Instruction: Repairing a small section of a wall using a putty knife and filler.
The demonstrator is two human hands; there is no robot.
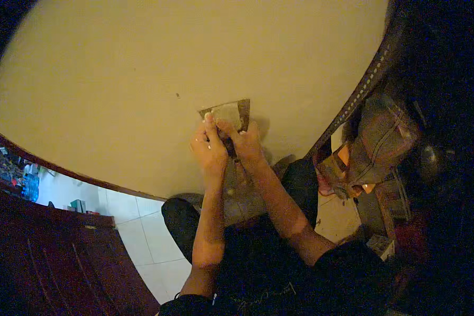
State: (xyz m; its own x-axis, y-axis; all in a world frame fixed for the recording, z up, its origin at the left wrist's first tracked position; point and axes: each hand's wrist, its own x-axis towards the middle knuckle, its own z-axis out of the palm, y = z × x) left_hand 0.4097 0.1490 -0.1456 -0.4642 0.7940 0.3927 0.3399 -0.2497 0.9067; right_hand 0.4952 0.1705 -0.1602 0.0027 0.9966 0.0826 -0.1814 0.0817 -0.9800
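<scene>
Both my hands are raised before a pale yellowish wall (142, 58) around a scraper (244, 111) with a wide, dark, flaring blade. A light greyish patch (227, 111), possibly paste, covers the middle of the blade. My right hand (250, 146) is closed on the scraper from the right, its fingers by the lower blade and the dark handle. From the left, my left hand (210, 152) is closed against the blade's lower left side, with a fingertip over the patch. Whitish smears show on the left fingers. The hands partly hide the handle.
At lower left is a dark red panelled door (52, 247); beside it lies a white tiled floor (145, 234). Beyond the wall's left edge stands a blue bottle-like thing (30, 185). A greyish bag-like bundle (382, 137) and dim clutter fill the right side. My knees are close to the wall.
</scene>
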